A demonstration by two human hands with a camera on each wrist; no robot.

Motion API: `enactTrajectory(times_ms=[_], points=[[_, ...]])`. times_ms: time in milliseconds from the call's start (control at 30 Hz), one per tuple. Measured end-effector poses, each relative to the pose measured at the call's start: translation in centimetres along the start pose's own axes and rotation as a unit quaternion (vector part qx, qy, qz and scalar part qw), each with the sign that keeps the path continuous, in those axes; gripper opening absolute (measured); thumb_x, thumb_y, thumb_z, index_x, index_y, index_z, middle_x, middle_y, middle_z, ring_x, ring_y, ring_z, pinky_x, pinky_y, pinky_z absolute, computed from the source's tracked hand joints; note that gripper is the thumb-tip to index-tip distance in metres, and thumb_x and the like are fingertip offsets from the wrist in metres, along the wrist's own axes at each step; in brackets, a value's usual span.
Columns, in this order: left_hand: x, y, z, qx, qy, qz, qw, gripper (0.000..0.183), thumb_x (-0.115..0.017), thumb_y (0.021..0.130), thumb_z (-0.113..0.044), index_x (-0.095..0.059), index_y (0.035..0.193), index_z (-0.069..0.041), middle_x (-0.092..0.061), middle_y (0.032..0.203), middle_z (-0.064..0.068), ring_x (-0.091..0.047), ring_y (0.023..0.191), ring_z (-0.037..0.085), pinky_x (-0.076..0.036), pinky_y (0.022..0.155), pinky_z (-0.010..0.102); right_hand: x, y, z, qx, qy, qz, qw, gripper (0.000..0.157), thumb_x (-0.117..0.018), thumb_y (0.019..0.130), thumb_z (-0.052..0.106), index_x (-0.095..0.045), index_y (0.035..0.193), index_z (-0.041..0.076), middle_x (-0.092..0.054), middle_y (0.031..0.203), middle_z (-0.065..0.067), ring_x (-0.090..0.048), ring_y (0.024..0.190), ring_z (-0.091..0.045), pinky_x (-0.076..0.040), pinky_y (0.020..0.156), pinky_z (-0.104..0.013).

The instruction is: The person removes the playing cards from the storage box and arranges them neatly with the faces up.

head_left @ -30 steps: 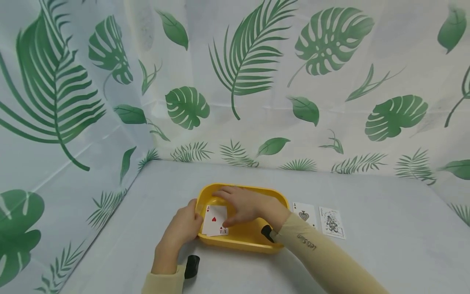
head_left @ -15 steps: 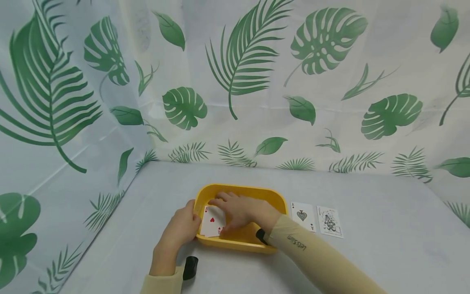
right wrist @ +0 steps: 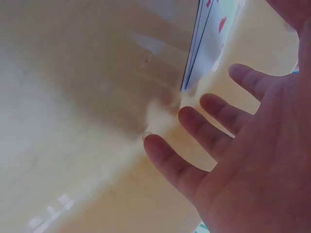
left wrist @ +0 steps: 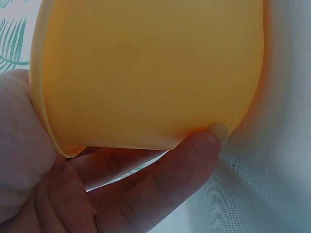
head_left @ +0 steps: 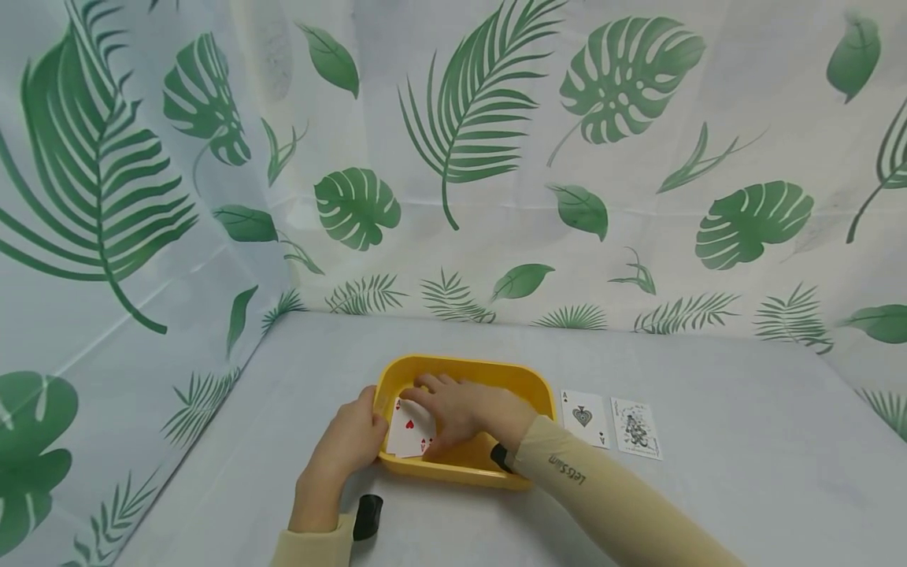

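Observation:
A yellow plastic tub with rounded corners sits on the table, and my left hand grips its left end. In the left wrist view the fingertips press against the tub's outer wall. Inside, at the left, lies a small stack of playing cards, an ace of hearts on top. My right hand reaches into the tub with its fingers spread beside the stack, partly covering it. In the right wrist view several stacked edges of the cards show, apart from the extended fingers; nothing is held.
Right of the tub, an ace of spades and a joker lie face up on the pale table. A white curtain with green leaf prints stands behind and along the left.
My right hand has shifted slightly leftward and its fingers have come nearer the card stack inside the tub. The left hand keeps its grip; the view has shifted a little.

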State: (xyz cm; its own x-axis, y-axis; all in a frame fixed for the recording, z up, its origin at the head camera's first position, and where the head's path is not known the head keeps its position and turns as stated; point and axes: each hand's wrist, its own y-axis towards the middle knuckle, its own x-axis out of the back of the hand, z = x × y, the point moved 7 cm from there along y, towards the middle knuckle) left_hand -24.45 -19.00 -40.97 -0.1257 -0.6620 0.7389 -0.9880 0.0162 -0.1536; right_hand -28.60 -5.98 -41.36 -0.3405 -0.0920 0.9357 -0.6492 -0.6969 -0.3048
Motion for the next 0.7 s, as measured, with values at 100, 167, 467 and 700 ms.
enactTrajectory(times_ms=[100,167,467,700], points=[[0.16,-0.07,-0.10,-0.009,0.006,-0.005,0.9999,0.054,-0.049,0.096,-0.005,-0.038,0.147,0.009,-0.061,0.104,0.017,-0.055,0.070,0.020,-0.049,0.064,0.033,-0.14,-0.03,0.11,-0.006,-0.007,0.005,1.000,0.082,-0.079,0.081,0.050,-0.042,0.151,0.029,-0.039,0.149,0.000,-0.042,0.129,-0.022,-0.040,0.107,-0.043],[0.22,-0.14,-0.17,-0.012,0.005,-0.005,0.9999,0.053,-0.049,0.096,-0.005,-0.038,0.147,0.009,-0.061,0.101,0.017,-0.055,0.069,0.021,-0.049,0.064,0.034,-0.28,-0.01,0.18,-0.010,-0.014,0.010,1.000,0.081,-0.079,0.081,0.051,-0.042,0.151,0.030,-0.039,0.149,0.001,-0.042,0.129,-0.021,-0.039,0.107,-0.044],[0.30,-0.20,-0.33,-0.012,0.010,-0.004,0.9999,0.053,-0.050,0.096,-0.005,-0.039,0.146,0.009,-0.061,0.100,0.016,-0.054,0.071,0.021,-0.048,0.066,0.035,-0.68,0.24,0.56,-0.019,-0.055,0.012,0.998,0.082,-0.078,0.080,0.053,-0.041,0.150,0.032,-0.041,0.147,0.002,-0.042,0.130,-0.021,-0.041,0.105,-0.045],[0.16,-0.14,-0.16,-0.004,0.002,0.000,1.0000,0.053,-0.050,0.097,-0.005,-0.037,0.147,0.009,-0.060,0.096,0.014,-0.054,0.066,0.020,-0.048,0.060,0.031,-0.55,0.25,0.86,-0.008,-0.072,0.008,0.997,0.081,-0.077,0.080,0.055,-0.043,0.149,0.031,-0.043,0.144,0.001,-0.044,0.125,-0.020,-0.043,0.103,-0.043]])
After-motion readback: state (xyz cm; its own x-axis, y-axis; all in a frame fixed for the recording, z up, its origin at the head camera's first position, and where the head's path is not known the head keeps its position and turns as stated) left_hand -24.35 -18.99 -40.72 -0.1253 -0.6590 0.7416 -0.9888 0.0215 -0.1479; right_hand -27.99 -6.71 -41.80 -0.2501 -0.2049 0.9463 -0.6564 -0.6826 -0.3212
